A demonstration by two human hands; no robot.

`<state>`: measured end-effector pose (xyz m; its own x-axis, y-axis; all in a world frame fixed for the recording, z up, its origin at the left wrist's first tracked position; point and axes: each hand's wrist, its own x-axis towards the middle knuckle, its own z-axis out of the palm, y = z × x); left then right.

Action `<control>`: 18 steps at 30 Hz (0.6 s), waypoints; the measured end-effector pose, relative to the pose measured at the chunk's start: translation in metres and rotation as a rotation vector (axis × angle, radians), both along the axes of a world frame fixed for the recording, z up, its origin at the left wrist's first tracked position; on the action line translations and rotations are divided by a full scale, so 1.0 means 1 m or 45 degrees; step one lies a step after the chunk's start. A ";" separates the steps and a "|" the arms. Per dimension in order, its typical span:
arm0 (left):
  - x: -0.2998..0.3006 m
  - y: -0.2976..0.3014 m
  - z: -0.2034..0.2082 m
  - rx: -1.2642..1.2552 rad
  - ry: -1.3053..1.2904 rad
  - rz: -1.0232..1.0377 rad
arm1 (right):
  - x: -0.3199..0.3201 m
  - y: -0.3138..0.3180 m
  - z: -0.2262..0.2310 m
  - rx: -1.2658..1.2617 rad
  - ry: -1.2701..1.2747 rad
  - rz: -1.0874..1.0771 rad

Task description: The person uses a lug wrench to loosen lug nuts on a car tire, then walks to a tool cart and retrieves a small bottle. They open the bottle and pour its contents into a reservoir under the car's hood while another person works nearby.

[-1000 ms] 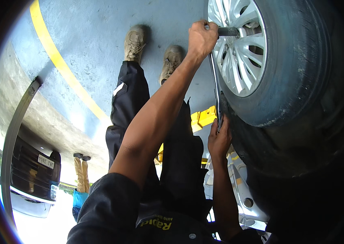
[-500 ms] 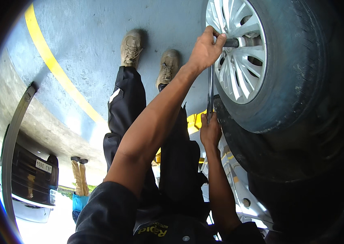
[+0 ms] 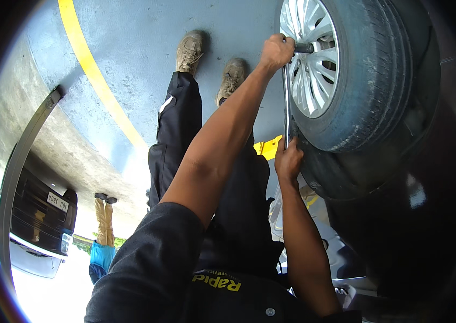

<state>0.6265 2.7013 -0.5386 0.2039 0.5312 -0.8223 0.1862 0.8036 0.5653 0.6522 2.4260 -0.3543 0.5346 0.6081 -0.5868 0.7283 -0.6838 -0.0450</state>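
Gripping the long grey steel wheel wrench [image 3: 286, 91] at both ends, we have little margin if it slips. Our left hand [image 3: 275, 52] is closed in a fist around the top end, where the dark socket bar [image 3: 304, 48] turns right into the hub of the silver spoked alloy wheel [image 3: 311, 56]. Our right hand [image 3: 288, 160] is wrapped shut around the lower end of the shaft, just beside the black rubber tyre [image 3: 370, 75].

We judge the main risk to be the socket riding off the nut: if the bar is not square on it, a hard push could round the nut and throw our left knuckles into the spokes. The right hand sits touching or nearly touching the tread, so a sudden release could scrape it along the rubber. We cannot tell how deep the socket sits, since the fist hides the joint. We also cannot tell whether the wheel bears on the ground or hangs free; if free, it could turn with the wrench and waste the effort. Our tan laced work boots [image 3: 189, 50] stand close together on the grey-blue painted concrete floor [image 3: 131, 48], a narrow stance for a heavy pull.

The wrench looks slim, straight and bare metal, running along the left edge of the wheel from hub to tread. A yellow painted stripe [image 3: 96, 81] crosses the floor on the left, and a yellow plastic piece [image 3: 267, 147] shows behind our right hand.
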 end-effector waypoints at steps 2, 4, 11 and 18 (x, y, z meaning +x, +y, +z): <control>0.003 -0.002 0.003 0.091 0.015 0.068 | 0.003 0.000 -0.009 0.018 0.043 -0.091; 0.003 -0.005 0.006 0.114 0.024 0.090 | 0.005 0.009 -0.016 -0.114 0.011 -0.074; -0.005 -0.001 0.005 0.015 -0.033 -0.014 | -0.003 0.016 0.000 0.008 0.184 -0.148; -0.005 -0.009 0.003 0.023 0.061 0.105 | -0.012 0.055 0.032 -0.015 0.199 -0.195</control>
<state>0.6216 2.6924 -0.5360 0.1193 0.5595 -0.8202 0.1469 0.8070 0.5719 0.6405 2.4809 -0.3220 0.5223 0.5193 -0.6764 0.6004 -0.7872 -0.1407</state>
